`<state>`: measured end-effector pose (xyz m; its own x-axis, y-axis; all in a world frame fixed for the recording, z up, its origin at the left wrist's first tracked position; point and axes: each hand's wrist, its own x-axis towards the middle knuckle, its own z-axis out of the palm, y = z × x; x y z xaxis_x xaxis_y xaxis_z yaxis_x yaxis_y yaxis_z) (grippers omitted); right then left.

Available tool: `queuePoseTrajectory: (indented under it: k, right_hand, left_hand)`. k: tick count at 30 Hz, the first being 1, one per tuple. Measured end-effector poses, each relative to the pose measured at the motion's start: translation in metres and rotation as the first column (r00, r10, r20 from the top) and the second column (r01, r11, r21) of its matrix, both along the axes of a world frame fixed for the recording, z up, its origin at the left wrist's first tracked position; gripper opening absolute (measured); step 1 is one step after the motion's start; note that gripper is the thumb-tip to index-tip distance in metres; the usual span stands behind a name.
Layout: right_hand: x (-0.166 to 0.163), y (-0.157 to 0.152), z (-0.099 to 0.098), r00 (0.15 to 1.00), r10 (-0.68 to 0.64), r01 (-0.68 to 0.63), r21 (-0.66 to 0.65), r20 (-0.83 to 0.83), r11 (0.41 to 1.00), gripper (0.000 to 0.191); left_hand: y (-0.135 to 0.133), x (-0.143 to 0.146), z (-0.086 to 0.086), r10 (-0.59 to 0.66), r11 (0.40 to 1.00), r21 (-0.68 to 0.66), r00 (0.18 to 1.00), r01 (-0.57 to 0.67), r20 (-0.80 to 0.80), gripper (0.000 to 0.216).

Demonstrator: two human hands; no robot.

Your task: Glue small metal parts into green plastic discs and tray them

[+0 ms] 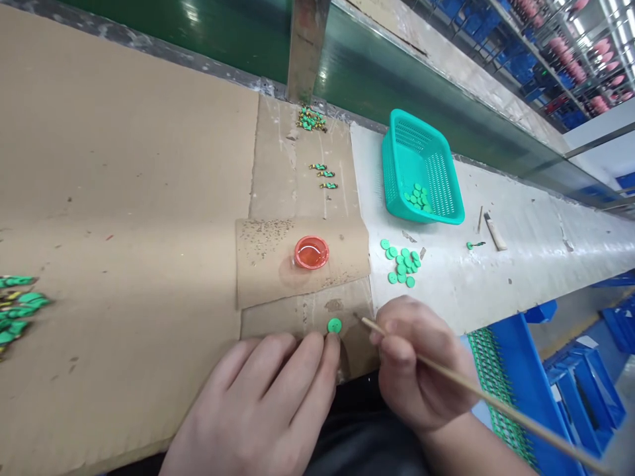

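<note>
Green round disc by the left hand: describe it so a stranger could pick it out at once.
On the brown cardboard, find the small round red cup of liquid. Nearer the camera, by the left hand, lies a flat round green disc. It's the only disc on the brown cardboard; similar green discs lie on the pale surface or inside the teal plastic basket.

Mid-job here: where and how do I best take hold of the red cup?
Likely best: pinch the red cup by its outer wall, left and right, just under the rim, coming from the near side. It stands upright, round and open, with what looks like liquid inside, so keep it level.
</note>
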<state>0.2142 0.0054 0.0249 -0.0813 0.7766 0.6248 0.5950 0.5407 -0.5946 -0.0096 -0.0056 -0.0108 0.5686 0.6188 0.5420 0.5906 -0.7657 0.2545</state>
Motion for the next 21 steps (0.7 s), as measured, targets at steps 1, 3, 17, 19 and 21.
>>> queuePoseTrajectory:
  k: [1, 3, 17, 19, 21]
  right_hand:
    - [-0.0005, -0.0024, 0.0013, 0.998, 0.051, -0.051, -0.006, 0.027, 0.999, 0.010]
    - [-0.0018, -0.0048, 0.0034, 0.992, 0.109, -0.108, -0.019, 0.063, 0.994, 0.012]
    - [0.0000, -0.0038, 0.0004, 0.982, 0.187, -0.186, -0.027, 0.038, 0.982, 0.017]
    - [0.0004, -0.0037, 0.0008, 0.980, 0.195, -0.193, -0.047, 0.041, 0.980, 0.017]
    - [0.0001, -0.0029, 0.0016, 0.979, 0.197, -0.195, -0.057, 0.044, 0.979, 0.016]
  left_hand:
    - [-0.0003, -0.0001, -0.0002, -0.006, 1.000, 0.002, 1.000, 0.006, 0.000, 0.030]
    - [-0.0007, -0.0001, -0.0003, -0.012, 1.000, 0.006, 1.000, 0.012, -0.002, 0.027]
    - [0.0008, 0.0021, 0.0007, -0.017, 1.000, -0.007, 1.000, 0.017, 0.000, 0.023]
    - [0.0007, 0.0028, 0.0016, -0.008, 1.000, 0.001, 1.000, 0.008, 0.003, 0.024]
    - [0.0003, 0.0030, 0.0021, -0.007, 1.000, 0.003, 1.000, 0.007, 0.003, 0.024]
